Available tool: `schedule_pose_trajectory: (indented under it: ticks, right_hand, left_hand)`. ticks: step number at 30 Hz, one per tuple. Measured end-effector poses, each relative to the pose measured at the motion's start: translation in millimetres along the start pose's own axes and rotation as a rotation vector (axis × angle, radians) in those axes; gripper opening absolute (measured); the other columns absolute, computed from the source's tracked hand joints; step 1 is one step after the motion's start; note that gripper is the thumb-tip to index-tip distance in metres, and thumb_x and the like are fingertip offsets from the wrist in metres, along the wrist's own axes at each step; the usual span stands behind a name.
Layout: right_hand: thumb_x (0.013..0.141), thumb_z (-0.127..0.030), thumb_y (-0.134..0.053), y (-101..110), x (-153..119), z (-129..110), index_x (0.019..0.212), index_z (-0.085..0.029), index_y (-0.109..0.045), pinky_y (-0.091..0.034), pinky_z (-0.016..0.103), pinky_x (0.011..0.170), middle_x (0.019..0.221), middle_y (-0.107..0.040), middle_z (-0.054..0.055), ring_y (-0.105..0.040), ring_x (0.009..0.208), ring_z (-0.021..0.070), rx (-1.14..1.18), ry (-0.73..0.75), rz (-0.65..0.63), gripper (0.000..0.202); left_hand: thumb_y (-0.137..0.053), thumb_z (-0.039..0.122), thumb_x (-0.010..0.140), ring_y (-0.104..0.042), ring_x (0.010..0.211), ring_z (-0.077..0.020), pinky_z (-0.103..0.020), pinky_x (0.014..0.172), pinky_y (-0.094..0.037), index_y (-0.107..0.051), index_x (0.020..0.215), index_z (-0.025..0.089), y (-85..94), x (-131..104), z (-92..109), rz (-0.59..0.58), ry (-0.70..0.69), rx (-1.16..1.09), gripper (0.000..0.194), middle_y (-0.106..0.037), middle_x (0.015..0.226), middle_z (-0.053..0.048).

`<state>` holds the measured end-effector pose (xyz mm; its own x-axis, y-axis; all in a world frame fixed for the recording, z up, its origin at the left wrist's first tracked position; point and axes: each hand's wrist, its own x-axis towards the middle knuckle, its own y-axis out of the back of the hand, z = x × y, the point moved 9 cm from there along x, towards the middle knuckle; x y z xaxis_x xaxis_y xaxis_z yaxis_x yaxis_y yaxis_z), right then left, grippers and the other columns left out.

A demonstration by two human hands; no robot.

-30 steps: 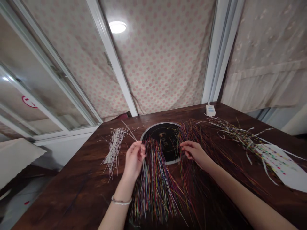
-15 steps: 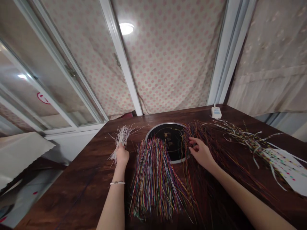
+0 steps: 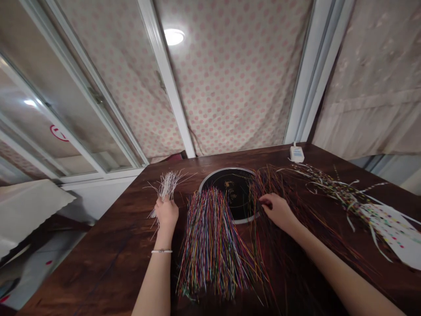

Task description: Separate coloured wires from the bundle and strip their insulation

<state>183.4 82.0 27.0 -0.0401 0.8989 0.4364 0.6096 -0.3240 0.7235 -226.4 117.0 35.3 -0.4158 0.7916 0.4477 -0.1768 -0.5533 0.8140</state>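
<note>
On the left, my left hand [image 3: 167, 211] is closed around a bundle of thin white strands [image 3: 169, 184], which fan out above and below the fingers. My right hand [image 3: 275, 208] has thumb and fingers pinched together at the edge of a loose spread of dark red and orange strands [image 3: 268, 177]; anything between the fingertips is too fine to make out. Between the hands lies a thick bundle of multicoloured strands [image 3: 213, 241]. Its top end overlaps a round black plate with a pale rim [image 3: 238, 169], partly hidden by strands on both sides.
Strips with coloured dots [image 3: 342, 188] and a white dotted sheet [image 3: 394, 232] lie at the right of the dark wooden table [image 3: 121, 237]. A small white box [image 3: 297, 154] with a cord stands at the back edge. Behind are a window and a dotted curtain [image 3: 230, 79].
My right hand's fingers have closed from a looser, parted pose into a pinch. My left hand's fingers have shifted their hold on the white strands.
</note>
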Motion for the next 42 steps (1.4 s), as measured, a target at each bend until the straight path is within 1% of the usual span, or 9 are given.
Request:
schedule_pose_trajectory:
  ticks: [2, 4, 8, 11, 16, 26, 32, 37, 42]
  right_hand:
    - [0.070, -0.013, -0.050, -11.5, -3.5, 2.8, 0.088, -0.019, -0.062, -0.043, 0.039, 0.076, 0.092, -0.059, 0.009, -0.055, 0.088, 0.0228, -0.161, -0.002, -0.055, 0.022]
    - [0.072, -0.016, -0.051, -8.6, -6.3, -0.5, 0.099, -0.022, -0.060, -0.039, 0.046, 0.082, 0.113, -0.052, 0.011, -0.047, 0.105, 0.0282, -0.290, 0.002, 0.007, 0.029]
    - [0.075, -0.012, -0.046, -1.5, -8.5, -26.0, 0.112, -0.023, -0.055, -0.025, 0.051, 0.095, 0.137, -0.033, 0.008, -0.027, 0.125, 0.0297, -0.366, 0.138, 0.080, 0.039]
    - [0.078, -0.008, -0.040, -19.0, -16.4, -60.2, 0.116, -0.022, -0.052, -0.026, 0.041, 0.100, 0.131, -0.043, 0.006, -0.032, 0.124, 0.0209, -0.217, 0.394, -0.126, 0.043]
    - [0.081, -0.012, -0.037, -46.5, -42.9, -100.1, 0.116, -0.023, -0.053, -0.034, 0.031, 0.095, 0.117, -0.055, 0.004, -0.046, 0.111, 0.0144, 0.012, 0.573, -0.455, 0.039]
    - [0.070, -0.003, -0.040, -62.2, -51.6, -111.3, 0.116, -0.023, -0.051, -0.029, 0.035, 0.094, 0.122, -0.050, 0.003, -0.033, 0.118, 0.0171, -0.058, 0.628, -0.568, 0.051]
    - [0.073, -0.002, -0.041, -52.3, -38.3, -94.3, 0.097, -0.020, -0.057, -0.035, 0.032, 0.084, 0.098, -0.058, 0.004, -0.044, 0.098, 0.0173, -0.096, 0.504, -0.497, 0.034]
    - [0.075, -0.003, -0.041, -44.9, -27.2, -72.5, 0.083, -0.018, -0.057, -0.038, 0.031, 0.079, 0.083, -0.057, 0.004, -0.048, 0.086, 0.0163, -0.031, 0.407, -0.381, 0.024]
    - [0.074, -0.004, -0.044, -42.5, -18.5, -53.5, 0.080, -0.018, -0.056, -0.041, 0.028, 0.073, 0.079, -0.054, 0.003, -0.051, 0.078, 0.0147, 0.110, 0.262, -0.261, 0.019]
  left_hand:
    - [-0.042, 0.024, 0.080, -0.038, 0.117, -0.0326, -0.048, 0.094, -0.033, -0.049, 0.116, 0.007, 14.9, -5.9, 26.0, 0.050, -0.141, -0.030, 0.040, -0.041, 0.123, -0.023]
    - [-0.039, 0.028, 0.083, -0.038, 0.119, -0.0275, -0.044, 0.098, -0.032, -0.048, 0.118, 0.012, 30.0, -21.1, 60.7, 0.037, -0.313, -0.137, 0.039, -0.043, 0.124, -0.017]
    - [-0.032, 0.030, 0.087, -0.033, 0.124, -0.0178, -0.038, 0.103, -0.028, -0.044, 0.122, 0.023, 29.7, -90.3, 141.2, -0.298, -0.742, -0.350, 0.038, -0.045, 0.129, -0.004]
    - [-0.032, 0.032, 0.087, -0.021, 0.130, -0.0180, -0.041, 0.104, -0.025, -0.026, 0.134, 0.023, 9.5, -144.9, 172.7, -0.510, -0.934, -0.350, 0.048, -0.031, 0.139, -0.004]
    - [-0.026, 0.028, 0.087, -0.009, 0.132, -0.0208, -0.045, 0.105, -0.017, -0.021, 0.135, 0.015, -31.4, -163.5, 165.6, -0.614, -0.890, -0.122, 0.050, -0.018, 0.144, -0.009]
    - [-0.032, 0.022, 0.079, -0.006, 0.132, -0.0209, -0.039, 0.107, -0.014, -0.023, 0.135, 0.006, -38.4, -150.8, 152.5, -0.686, -0.806, -0.044, 0.058, -0.012, 0.144, -0.013]
    - [-0.037, 0.017, 0.073, -0.006, 0.132, -0.0205, -0.037, 0.107, -0.015, -0.018, 0.136, 0.005, -38.9, -143.8, 148.2, -0.729, -0.775, -0.064, 0.067, -0.011, 0.144, -0.014]
    - [-0.038, 0.014, 0.071, -0.007, 0.132, -0.0214, -0.040, 0.107, -0.014, -0.025, 0.134, 0.014, -35.3, -145.7, 150.4, -0.679, -0.804, -0.061, 0.064, -0.012, 0.145, -0.010]
    - [-0.040, 0.014, 0.072, -0.012, 0.132, -0.0216, -0.040, 0.107, -0.016, -0.025, 0.134, 0.013, -31.3, -146.1, 152.3, -0.635, -0.802, -0.094, 0.064, -0.019, 0.143, -0.011]
